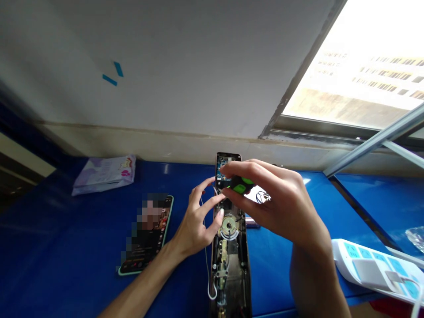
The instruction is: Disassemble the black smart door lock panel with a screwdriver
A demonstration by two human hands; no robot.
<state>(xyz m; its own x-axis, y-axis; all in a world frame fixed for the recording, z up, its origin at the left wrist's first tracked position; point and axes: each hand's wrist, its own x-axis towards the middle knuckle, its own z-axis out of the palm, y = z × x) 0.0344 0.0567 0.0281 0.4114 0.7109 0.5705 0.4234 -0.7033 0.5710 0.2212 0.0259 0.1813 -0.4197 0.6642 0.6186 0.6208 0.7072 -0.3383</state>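
Observation:
A long, narrow opened door-lock body (pixel 230 260) lies lengthwise on the blue table (pixel 66 247), with a round brass part, screws and a blue circuit board showing inside. My right hand (pixel 278 203) hovers over its far end, fingers closed round a black tool with green grip (pixel 241 184), its tip hidden among the lock's parts. My left hand (pixel 198 216) rests at the lock's left edge, fingers spread, fingertips touching the lock near the brass part. A white wire (pixel 209 282) runs along the lock's left side.
A phone (pixel 147 236) with a lit screen lies left of the lock. A soft tissue pack (pixel 104 173) sits at the back left by the wall. A white and blue power strip (pixel 377 267) with a plugged charger lies right. Small metal bits (pixel 263 196) rest behind my right hand.

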